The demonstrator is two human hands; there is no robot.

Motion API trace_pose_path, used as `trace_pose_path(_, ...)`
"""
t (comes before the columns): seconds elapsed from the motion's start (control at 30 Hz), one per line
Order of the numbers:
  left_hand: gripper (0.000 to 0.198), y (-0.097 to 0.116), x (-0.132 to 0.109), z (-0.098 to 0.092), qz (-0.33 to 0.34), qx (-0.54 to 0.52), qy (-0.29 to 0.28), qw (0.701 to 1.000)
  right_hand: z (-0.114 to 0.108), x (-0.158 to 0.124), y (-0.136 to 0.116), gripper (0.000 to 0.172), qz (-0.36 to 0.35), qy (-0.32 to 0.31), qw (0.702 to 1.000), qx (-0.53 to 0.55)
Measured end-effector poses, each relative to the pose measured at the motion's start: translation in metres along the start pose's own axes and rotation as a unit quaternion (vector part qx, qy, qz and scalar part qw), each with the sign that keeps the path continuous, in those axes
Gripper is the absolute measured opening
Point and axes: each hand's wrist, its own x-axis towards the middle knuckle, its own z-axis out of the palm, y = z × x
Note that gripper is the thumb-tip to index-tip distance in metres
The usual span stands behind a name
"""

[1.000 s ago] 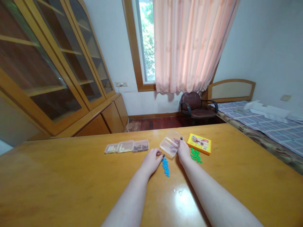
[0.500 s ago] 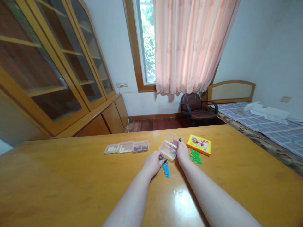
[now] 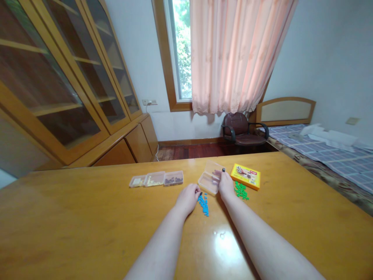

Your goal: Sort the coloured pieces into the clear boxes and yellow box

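Note:
My right hand point(image 3: 226, 185) grips the right side of a clear plastic box point(image 3: 209, 186), thumb on its edge and fingers showing through the plastic. The box's hinged lid stands open at the far side, and I see no pieces in it. My left hand point(image 3: 189, 196) is at the upper left of a pile of small blue building blocks point(image 3: 204, 206), thumb and fingers drawn together. Whatever lies between those fingertips is too small to tell. Small green building blocks point(image 3: 241, 191) lie loose to the right of my right hand.
Three clear boxes stand in a row at left: one with dark pieces point(image 3: 174, 179), two with pale pieces point(image 3: 155, 180). A yellow printed box point(image 3: 245, 176) lies behind the green blocks. Beyond the wooden table point(image 3: 87, 221) are an office chair point(image 3: 243, 130), a bed and a glass-fronted cabinet.
The clear box in my right hand has shifted slightly right, away from the blue pile. My left hand has drawn back a little to the left, uncovering more blue blocks.

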Motion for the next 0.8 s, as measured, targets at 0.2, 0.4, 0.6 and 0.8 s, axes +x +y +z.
trace_pose_path(0.2,0.011,-0.0042,0.0042,-0.0058,-0.014,-0.036,0.032,0.999,-0.0018,0.0000,-0.0081,0.034,-0.002,0.022,1.000,-0.019)
trace_pose_path(0.4,0.021,-0.0095,0.0028,-0.0091,0.021,-0.034,0.010,0.999,-0.0006,-0.0015,-0.0081,0.031,0.003,0.015,1.000,-0.010)
trace_pose_path(0.6,0.017,-0.0065,0.0005,-0.0104,0.011,0.030,-0.029,0.999,0.0027,-0.0038,-0.0100,0.029,0.005,0.034,0.999,-0.001)
trace_pose_path(0.8,0.014,-0.0005,-0.0004,-0.0082,0.001,0.082,-0.034,0.996,0.0028,-0.0019,-0.0036,0.029,0.002,0.017,1.000,0.000)
